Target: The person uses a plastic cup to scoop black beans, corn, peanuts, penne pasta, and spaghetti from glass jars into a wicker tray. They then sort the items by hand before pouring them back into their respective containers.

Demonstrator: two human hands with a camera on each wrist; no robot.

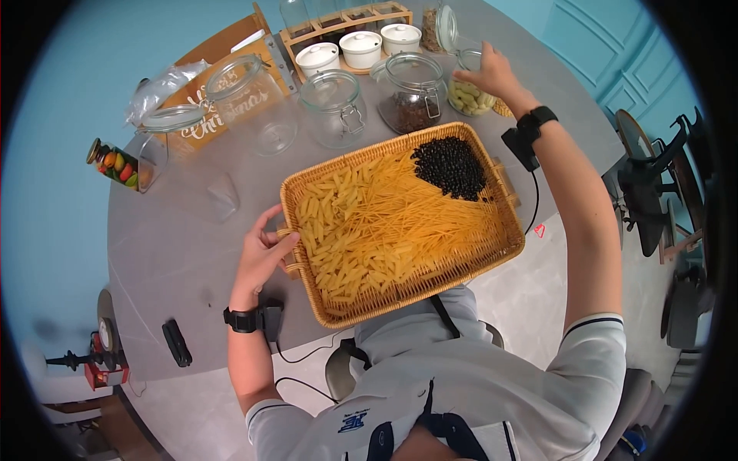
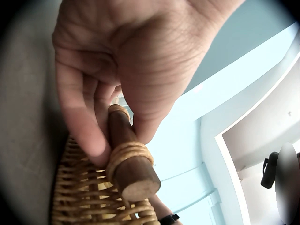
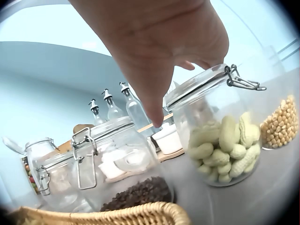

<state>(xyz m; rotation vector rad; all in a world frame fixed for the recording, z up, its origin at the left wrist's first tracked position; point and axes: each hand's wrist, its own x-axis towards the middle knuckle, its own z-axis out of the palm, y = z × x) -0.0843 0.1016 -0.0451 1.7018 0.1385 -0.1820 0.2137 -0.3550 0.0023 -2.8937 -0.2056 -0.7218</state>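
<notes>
A wicker basket (image 1: 406, 296) holds penne (image 1: 330, 230), thin spaghetti-like pasta (image 1: 415, 211) and black beans (image 1: 450, 169) in one corner. My left hand (image 1: 265, 253) grips its left wooden handle (image 2: 123, 129), thumb on one side and fingers on the other in the left wrist view. Over at the far right, my right hand (image 1: 496, 77) is above a clip-top glass jar (image 3: 220, 140) of unshelled peanuts (image 3: 227, 145). Its thumb and forefinger are spread near the rim; the other fingers are partly hidden behind the jar.
Beside the peanuts stand a jar of dark pieces (image 1: 411, 111), two empty-looking glass jars (image 1: 334, 115) and corn kernels (image 3: 281, 122). White lidded pots (image 1: 361, 48) and a wooden rack are behind. At left lie a jar of colourful contents (image 1: 119, 165) and a black case (image 1: 177, 342).
</notes>
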